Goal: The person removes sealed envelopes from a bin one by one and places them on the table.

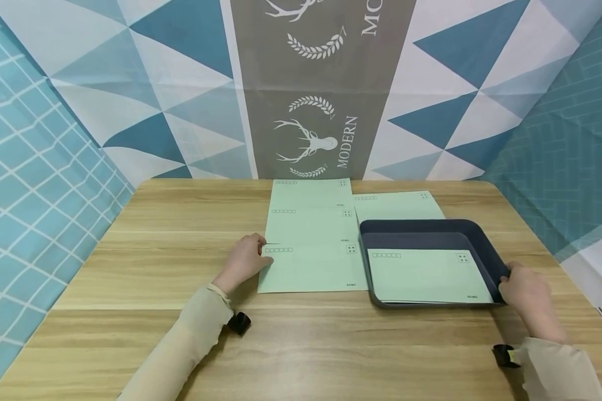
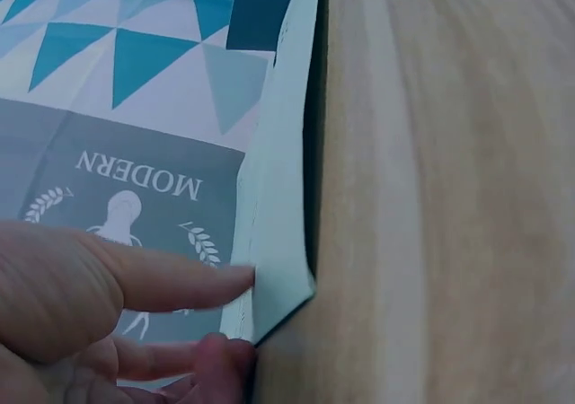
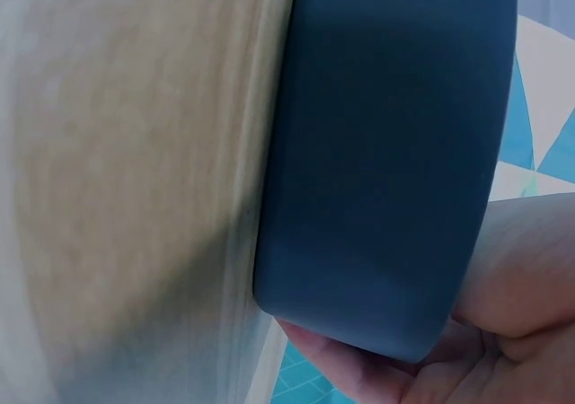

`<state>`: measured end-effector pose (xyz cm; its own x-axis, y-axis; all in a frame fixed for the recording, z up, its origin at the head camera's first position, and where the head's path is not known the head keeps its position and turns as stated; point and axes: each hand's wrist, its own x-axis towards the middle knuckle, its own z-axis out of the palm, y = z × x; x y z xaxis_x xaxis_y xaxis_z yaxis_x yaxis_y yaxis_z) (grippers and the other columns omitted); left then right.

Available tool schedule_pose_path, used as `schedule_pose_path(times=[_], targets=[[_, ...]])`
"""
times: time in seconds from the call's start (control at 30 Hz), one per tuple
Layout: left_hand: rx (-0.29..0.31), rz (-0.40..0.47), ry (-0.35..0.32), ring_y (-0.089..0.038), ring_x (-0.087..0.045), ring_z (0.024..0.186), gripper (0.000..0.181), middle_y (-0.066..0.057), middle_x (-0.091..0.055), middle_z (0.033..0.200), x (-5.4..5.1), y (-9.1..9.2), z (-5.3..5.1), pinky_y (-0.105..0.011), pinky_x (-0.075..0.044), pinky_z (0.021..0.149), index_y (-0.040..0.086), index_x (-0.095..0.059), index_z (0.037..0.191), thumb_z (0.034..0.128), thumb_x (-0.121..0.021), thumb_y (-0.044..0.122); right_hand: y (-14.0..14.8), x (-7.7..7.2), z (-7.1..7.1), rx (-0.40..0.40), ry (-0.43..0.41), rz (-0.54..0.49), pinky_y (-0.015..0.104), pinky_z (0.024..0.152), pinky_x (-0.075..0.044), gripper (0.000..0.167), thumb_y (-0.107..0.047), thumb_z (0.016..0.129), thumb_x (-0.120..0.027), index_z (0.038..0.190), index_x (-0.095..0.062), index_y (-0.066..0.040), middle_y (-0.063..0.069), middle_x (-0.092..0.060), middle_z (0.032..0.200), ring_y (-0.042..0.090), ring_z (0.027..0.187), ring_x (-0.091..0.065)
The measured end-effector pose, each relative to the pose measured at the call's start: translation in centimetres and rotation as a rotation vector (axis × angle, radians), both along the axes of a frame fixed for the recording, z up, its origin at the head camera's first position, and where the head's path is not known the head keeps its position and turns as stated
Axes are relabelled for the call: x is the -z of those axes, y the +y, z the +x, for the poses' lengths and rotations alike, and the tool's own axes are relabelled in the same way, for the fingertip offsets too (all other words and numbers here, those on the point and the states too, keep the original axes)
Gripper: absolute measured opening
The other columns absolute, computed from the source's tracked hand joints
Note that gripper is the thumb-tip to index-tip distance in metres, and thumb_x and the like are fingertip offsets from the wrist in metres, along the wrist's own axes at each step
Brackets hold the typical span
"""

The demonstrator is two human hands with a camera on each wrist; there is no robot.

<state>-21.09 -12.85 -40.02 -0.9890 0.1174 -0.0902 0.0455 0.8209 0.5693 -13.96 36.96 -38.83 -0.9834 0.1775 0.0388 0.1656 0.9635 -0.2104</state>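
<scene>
Several pale green envelopes lie on the wooden table, three of them in an overlapping column. At the left edge of the nearest envelope [image 1: 311, 268], my left hand [image 1: 243, 260] pinches the paper. The left wrist view shows the thumb [image 2: 193, 283] on top of this envelope [image 2: 278, 206] and fingertips at its edge, which is slightly raised. My right hand [image 1: 527, 289] grips the right wall of a dark grey tray [image 1: 416, 225]. Inside the tray lies another envelope [image 1: 428, 275], with at least one more edge under it. In the right wrist view, fingers curl round the tray's corner [image 3: 377, 242].
Behind the tray, partly covered by it, lies one more envelope [image 1: 398, 205]. The wooden table [image 1: 331, 345] meets a patterned wall cloth [image 1: 311, 100] at the back. Blue tiled cloths hang at the left and right sides.
</scene>
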Motion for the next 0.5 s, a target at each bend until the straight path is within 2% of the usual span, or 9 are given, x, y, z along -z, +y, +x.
schedule_pose_path(times=[0.13, 0.27, 0.5], targets=[[0.012, -0.018, -0.022, -0.023, -0.047, 0.08, 0.059, -0.014, -0.051, 0.094, -0.09, 0.2, 0.22, -0.033, -0.042, 0.07, -0.007, -0.047, 0.12, 0.0753, -0.073, 0.021, 0.02, -0.08, 0.04, -0.006, 0.01, -0.002, 0.056, 0.061, -0.041, 0.034, 0.001, 0.078, -0.049, 0.101, -0.045, 0.026, 0.042, -0.052, 0.091, 0.057, 0.076, -0.048], [0.017, -0.007, -0.036, -0.025, -0.046, 0.087, 0.059, -0.017, -0.05, 0.105, -0.08, 0.26, 0.25, -0.038, -0.042, 0.08, -0.005, -0.046, 0.122, 0.0757, -0.073, 0.02, 0.02, -0.11, 0.06, -0.012, 0.021, -0.005, 0.056, 0.061, -0.04, 0.034, 0.001, 0.077, -0.049, 0.1, -0.045, 0.026, 0.042, -0.052, 0.09, 0.058, 0.075, -0.048], [0.037, -0.026, -0.036, -0.024, -0.045, 0.085, 0.056, -0.014, -0.049, 0.1, -0.15, 0.18, -0.03, -0.035, -0.041, 0.075, -0.003, -0.047, 0.12, 0.0761, -0.072, 0.021, -0.01, 0.01, 0.08, -0.009, 0.017, -0.007, 0.056, 0.061, -0.04, 0.033, 0.001, 0.078, -0.048, 0.1, -0.046, 0.025, 0.042, -0.052, 0.09, 0.058, 0.075, -0.048]])
